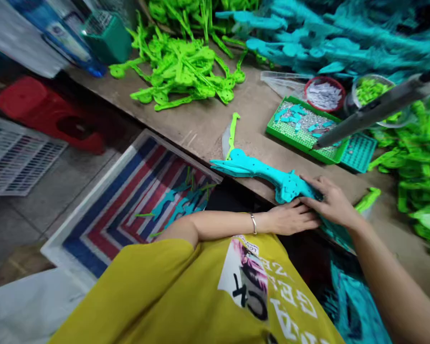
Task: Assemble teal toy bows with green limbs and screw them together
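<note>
A long turquoise plastic piece [261, 173] lies along the front edge of the workbench. A lime-green arm [232, 136] with a thin translucent blade-like sheet stands out from its left end, and a similar green arm [368, 200] shows beyond its right side. My left hand [294, 220] reaches across my body and grips the near side of the turquoise piece, its fingertips partly under my other hand. From the right, my right hand [326, 200] holds the same piece, thumb and fingers on either side of it. The part under my hands is hidden.
Lime-green parts [186, 71] and turquoise parts [318, 43] are heaped at the back. A green tray [304, 138] holds screws and small turquoise pieces, with a red bowl [324, 93] behind. A grey power screwdriver [372, 112] hangs above. Below left stands a striped-lined bin [103, 229].
</note>
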{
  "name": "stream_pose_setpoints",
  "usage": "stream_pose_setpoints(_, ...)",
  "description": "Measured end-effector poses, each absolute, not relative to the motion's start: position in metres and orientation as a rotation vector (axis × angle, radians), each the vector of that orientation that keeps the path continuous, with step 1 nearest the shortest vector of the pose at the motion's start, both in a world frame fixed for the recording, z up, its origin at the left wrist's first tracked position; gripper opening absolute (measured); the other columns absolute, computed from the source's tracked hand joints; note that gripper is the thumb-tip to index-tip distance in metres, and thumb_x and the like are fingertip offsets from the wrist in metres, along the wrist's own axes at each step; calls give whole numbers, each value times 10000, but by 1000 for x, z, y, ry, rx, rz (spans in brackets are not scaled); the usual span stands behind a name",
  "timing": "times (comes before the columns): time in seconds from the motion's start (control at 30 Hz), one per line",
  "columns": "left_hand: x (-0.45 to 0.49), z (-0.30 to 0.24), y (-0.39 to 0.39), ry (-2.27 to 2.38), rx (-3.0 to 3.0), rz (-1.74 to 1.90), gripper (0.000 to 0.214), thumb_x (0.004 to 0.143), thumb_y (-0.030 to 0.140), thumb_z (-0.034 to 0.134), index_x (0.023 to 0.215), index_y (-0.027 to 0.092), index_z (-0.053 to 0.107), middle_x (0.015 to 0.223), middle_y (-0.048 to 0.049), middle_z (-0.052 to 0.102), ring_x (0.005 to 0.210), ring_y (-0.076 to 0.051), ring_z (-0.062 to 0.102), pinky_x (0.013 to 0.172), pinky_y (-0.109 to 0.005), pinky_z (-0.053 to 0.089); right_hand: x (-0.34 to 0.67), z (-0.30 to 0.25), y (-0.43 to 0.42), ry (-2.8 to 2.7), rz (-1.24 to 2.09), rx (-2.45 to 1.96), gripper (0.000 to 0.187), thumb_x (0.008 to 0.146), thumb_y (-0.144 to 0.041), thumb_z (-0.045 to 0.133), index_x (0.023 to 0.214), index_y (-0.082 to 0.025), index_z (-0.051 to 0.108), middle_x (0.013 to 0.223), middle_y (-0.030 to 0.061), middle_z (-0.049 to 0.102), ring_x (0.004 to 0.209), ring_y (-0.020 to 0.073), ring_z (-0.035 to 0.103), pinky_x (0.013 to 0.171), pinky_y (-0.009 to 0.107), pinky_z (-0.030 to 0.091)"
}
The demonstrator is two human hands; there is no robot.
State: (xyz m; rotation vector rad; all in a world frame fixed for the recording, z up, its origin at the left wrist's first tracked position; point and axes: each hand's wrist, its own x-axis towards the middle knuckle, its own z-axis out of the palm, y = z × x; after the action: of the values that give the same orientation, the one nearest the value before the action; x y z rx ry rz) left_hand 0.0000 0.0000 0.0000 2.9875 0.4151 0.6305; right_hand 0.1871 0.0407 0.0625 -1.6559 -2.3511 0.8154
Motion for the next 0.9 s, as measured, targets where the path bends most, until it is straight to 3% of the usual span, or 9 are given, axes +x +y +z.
stream_pose_setpoints(0.4, 1, 2, -5, 470, 3014, 703, 359, 1013, 149, 440, 1313, 159, 637, 1272, -133, 684, 1194, -287, 598, 995, -511, 425, 189, 58, 38, -2341, 867, -1672, 694, 913, -591, 565, 1500, -226, 507, 1117, 104, 575, 1080, 296, 615, 995, 458, 484)
stream_pose_setpoints(0.63, 1, -12, -8, 497, 2991, 922, 300, 1020, 192, 464, 1208, 192, 697, 1133, -97, 743, 998, -254, 679, 944, -507, 489, 179, 62, 34, -2314, 912, -1660, 663, 915, -551, 577, 1478, -205, 533, 1054, 99, 560, 998, 275, 615, 955, 453, 508)
stream_pose_setpoints(0.9, -11, -21, 4, 411, 2864, 1194, 229, 992, 163, 525, 1127, 153, 711, 1162, -101, 767, 1056, -228, 725, 983, -447, 556, 173, 66, 34, -2320, 912, -1614, 670, 916, -495, 573, 1504, -185, 493, 1032, 97, 532, 1019, 282, 607, 995, 460, 496)
